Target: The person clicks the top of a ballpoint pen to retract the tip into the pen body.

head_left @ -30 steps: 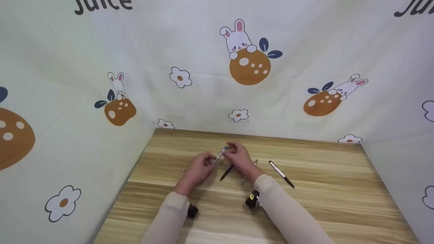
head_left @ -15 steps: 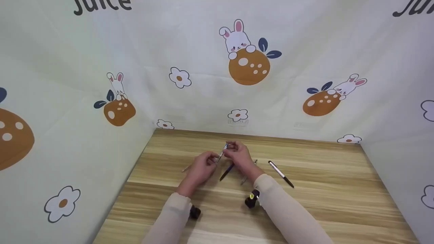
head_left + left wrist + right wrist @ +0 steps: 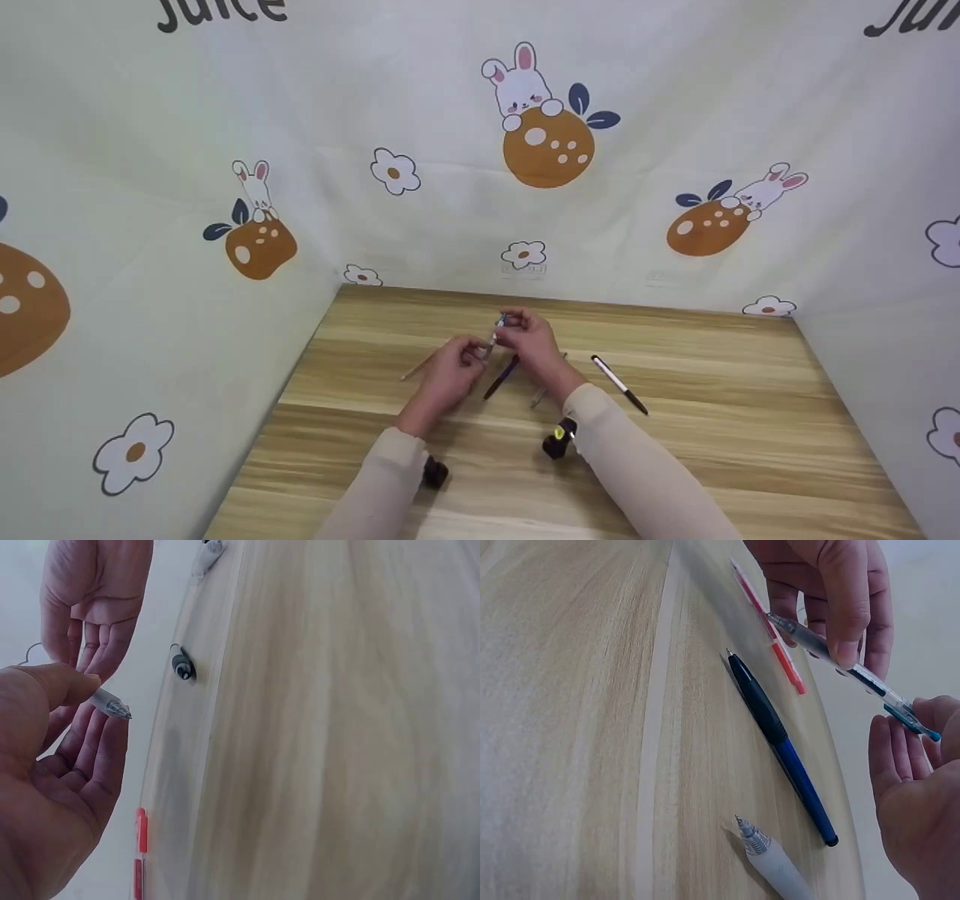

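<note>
"What has the left hand [image 3: 450,373] got?"

"The clear pen [image 3: 866,679]; thumb and fingers pinch it low on the barrel, the tip poking out past them; on the right, the right hand [image 3: 534,346] pinches the same pen by its teal end; it slants between the two, held up off the counter [image 3: 712,450]."

"And lying around them?"

"Leftmost, a red pen [image 3: 789,671], partly hidden from above by the left hand; then a dark blue pen [image 3: 769,718] between the hands; next a whitish pen [image 3: 776,866], with the right wrist crossing over part of it; far right, a black-ended white pen [image 3: 619,385], well apart from both hands."

"Anything over the held one?"

"Only those fingers, covering parts near both ends; the middle shows plainly."
</note>
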The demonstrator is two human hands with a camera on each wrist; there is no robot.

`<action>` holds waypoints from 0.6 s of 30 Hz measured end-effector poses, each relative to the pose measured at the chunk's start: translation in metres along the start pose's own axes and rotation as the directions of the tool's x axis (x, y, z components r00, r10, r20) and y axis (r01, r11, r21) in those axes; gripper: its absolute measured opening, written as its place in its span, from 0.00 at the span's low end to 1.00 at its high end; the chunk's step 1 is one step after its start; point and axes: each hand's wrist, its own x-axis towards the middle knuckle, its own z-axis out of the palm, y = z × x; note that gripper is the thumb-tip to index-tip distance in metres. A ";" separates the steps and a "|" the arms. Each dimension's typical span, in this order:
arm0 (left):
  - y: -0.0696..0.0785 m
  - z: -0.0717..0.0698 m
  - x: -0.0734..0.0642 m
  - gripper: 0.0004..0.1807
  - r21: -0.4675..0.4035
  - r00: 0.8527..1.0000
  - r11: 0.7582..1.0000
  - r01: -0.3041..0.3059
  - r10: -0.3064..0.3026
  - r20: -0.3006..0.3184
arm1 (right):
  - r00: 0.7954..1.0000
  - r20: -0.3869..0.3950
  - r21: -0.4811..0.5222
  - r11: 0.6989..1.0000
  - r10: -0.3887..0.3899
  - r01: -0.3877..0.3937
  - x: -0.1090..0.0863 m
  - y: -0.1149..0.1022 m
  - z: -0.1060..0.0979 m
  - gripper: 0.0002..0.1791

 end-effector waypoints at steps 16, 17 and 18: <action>0.008 0.019 0.004 0.15 -0.137 1.000 0.991 0.007 -0.004 0.025 | 1.000 0.005 -0.001 1.000 -0.031 0.031 -0.004 -0.009 -0.014 0.18; 0.009 0.021 0.004 0.15 -0.141 1.000 0.990 0.015 -0.012 0.028 | 0.999 0.005 0.002 1.000 -0.032 0.031 -0.005 -0.010 -0.016 0.18; 0.009 0.022 0.004 0.15 -0.147 0.999 0.989 0.020 -0.016 0.031 | 0.999 0.007 0.001 0.999 -0.032 0.032 -0.006 -0.011 -0.018 0.18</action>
